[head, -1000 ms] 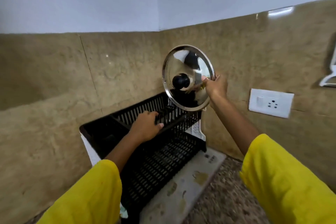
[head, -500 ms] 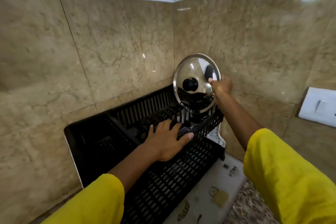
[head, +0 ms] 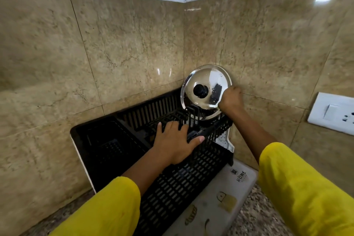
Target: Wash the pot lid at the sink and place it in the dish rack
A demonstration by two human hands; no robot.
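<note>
A shiny steel pot lid [head: 199, 80] with a black knob stands on edge at the right end of the black plastic dish rack [head: 164, 182], its lower rim down among the rack's upright prongs and its back near the tiled wall. My right hand [head: 230, 98] grips the lid's right rim. My left hand [head: 175, 142] lies on the rack's front top rail, with fingers curled over the rail and thumb stretched along it. Both forearms come out of yellow sleeves.
The rack fills the corner between two beige tiled walls. A printed white mat [head: 220, 201] lies under and in front of it on a speckled counter [head: 254, 216]. A white switch and socket plate [head: 333, 113] is fixed to the right wall.
The lid has come down from above the rack until its lower edge sits between the prongs. My left hand has stayed on the front rail.
</note>
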